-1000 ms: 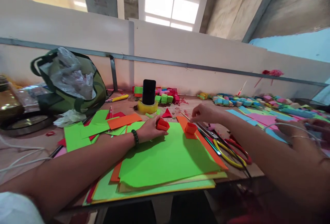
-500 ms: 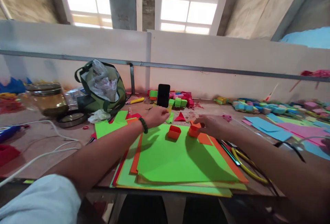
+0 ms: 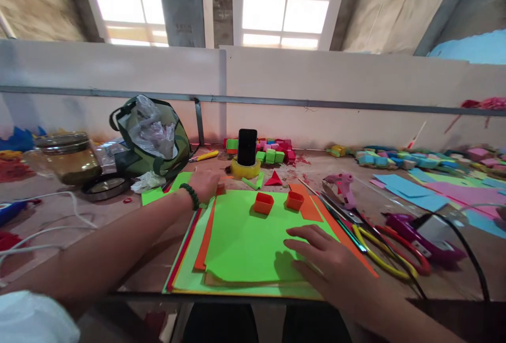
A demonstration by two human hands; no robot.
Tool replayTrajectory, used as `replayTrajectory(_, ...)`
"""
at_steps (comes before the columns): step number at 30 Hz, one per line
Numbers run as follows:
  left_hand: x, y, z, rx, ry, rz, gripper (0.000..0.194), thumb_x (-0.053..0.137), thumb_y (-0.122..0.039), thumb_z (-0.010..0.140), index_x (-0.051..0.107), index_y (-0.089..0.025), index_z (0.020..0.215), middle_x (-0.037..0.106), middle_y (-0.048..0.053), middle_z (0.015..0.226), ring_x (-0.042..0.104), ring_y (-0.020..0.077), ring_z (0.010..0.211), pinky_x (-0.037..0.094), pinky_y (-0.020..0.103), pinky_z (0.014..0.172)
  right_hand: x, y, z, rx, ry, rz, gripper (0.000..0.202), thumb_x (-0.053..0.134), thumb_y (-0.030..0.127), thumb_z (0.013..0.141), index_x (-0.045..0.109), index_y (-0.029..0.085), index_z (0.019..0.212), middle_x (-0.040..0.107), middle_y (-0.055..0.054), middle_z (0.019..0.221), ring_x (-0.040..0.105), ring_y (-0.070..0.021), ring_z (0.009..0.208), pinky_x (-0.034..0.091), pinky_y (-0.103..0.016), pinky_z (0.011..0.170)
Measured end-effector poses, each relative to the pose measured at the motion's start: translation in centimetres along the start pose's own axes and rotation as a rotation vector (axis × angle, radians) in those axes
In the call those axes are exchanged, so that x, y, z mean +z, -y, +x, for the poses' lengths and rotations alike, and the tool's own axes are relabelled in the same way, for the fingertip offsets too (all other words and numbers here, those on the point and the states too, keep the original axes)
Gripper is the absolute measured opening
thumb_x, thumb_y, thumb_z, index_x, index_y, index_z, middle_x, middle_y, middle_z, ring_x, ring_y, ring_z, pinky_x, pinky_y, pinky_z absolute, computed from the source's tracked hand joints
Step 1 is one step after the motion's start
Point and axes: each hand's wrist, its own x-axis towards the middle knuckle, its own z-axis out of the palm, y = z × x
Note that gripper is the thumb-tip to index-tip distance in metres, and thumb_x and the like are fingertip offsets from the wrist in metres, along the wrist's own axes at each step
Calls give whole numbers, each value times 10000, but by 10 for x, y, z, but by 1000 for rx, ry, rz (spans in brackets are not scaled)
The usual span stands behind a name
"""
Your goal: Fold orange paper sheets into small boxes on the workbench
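Note:
My left hand [image 3: 205, 185], with a dark beaded bracelet at the wrist, reaches to the back left corner of the paper stack. Its fingers are curled down beside a small orange paper piece [image 3: 221, 189]; what they grip, if anything, is hidden. Over the front right of the green paper [image 3: 245, 248] hovers my right hand [image 3: 322, 253], fingers apart and holding nothing. Two small open orange paper boxes stand at the back of the green sheet, the left box [image 3: 263, 203] and the right box [image 3: 294, 201]. An orange sheet [image 3: 310, 207] lies beside the right one.
A phone [image 3: 247, 147] stands in a yellow tape roll [image 3: 245, 168]. Right of the stack lie yellow-handled pliers [image 3: 381, 256], a pink glue gun [image 3: 342, 187] and a purple glue gun [image 3: 427, 243]. A camouflage bag [image 3: 174, 145] and glass jar [image 3: 71, 158] stand at left.
My right hand has left the right orange box and drawn back toward me over the green paper. My left hand has moved left, from near the phone to the stack's back left corner.

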Motion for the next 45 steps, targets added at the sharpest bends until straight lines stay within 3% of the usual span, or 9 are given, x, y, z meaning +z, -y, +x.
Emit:
replayTrajectory(3,-5,-40,-36,28,47,159,137,584,-136,707,609,-148,572,607,127,622,608,269,708,455,342,657,-7,10,-3,20,-210,-94,368,558,198,866,552,268,1227,651,-118,1160,609,-245,1076,553,-390,847)
replayTrajectory(5,5,-73,-64,189,177,460,210,478,-39,760,671,-121,743,650,163,767,605,254,731,444,320,589,-5,18,-2,10,-275,-178,468,599,228,849,497,246,1305,623,-138,1231,564,-282,1155,509,-444,916)
replayTrajectory(10,43,-120,-97,552,496,609,278,418,-21,835,678,-102,895,660,165,808,604,259,770,428,303,497,10,25,3,-47,-125,-172,260,495,140,899,617,175,1126,726,-98,959,653,-230,903,524,-390,808)
replayTrajectory(15,43,-106,-102,591,664,609,173,493,-60,843,646,-118,900,659,102,801,615,236,737,494,317,561,15,9,-8,-54,-46,-113,226,430,101,924,648,159,905,716,-90,892,642,-200,899,549,-321,754)
replayTrajectory(20,29,-78,-117,656,526,489,190,480,-118,891,642,-142,987,651,76,844,600,201,749,503,305,605,12,1,-15,15,73,152,183,453,93,919,610,175,876,714,-69,983,648,-159,950,556,-279,806)
replayTrajectory(27,15,-51,-107,309,584,8,260,451,-235,938,697,-211,856,634,33,821,579,133,767,463,253,684,6,-3,-26,374,128,283,125,528,207,916,637,209,977,702,-55,1082,651,-164,1022,544,-277,872)
replayTrajectory(34,16,-55,-96,130,646,-107,298,668,-354,790,681,-235,1063,630,52,1102,601,181,946,467,304,839,7,-8,-27,409,121,311,178,528,211,918,698,230,966,715,-32,1076,652,-160,1031,531,-266,903)
replayTrajectory(40,22,-67,-83,132,752,18,274,429,-316,935,677,-216,871,646,23,836,574,162,772,426,290,710,-1,-13,-14,481,203,392,188,527,277,920,703,214,938,722,-47,992,657,-167,952,536,-271,830)
replayTrajectory(45,32,-69,-71,-29,725,36,251,431,-312,908,569,-184,741,586,-4,682,492,131,620,355,259,594,-3,-14,3,654,213,387,226,537,363,895,686,196,859,703,-34,819,644,-154,747,519,-255,681)
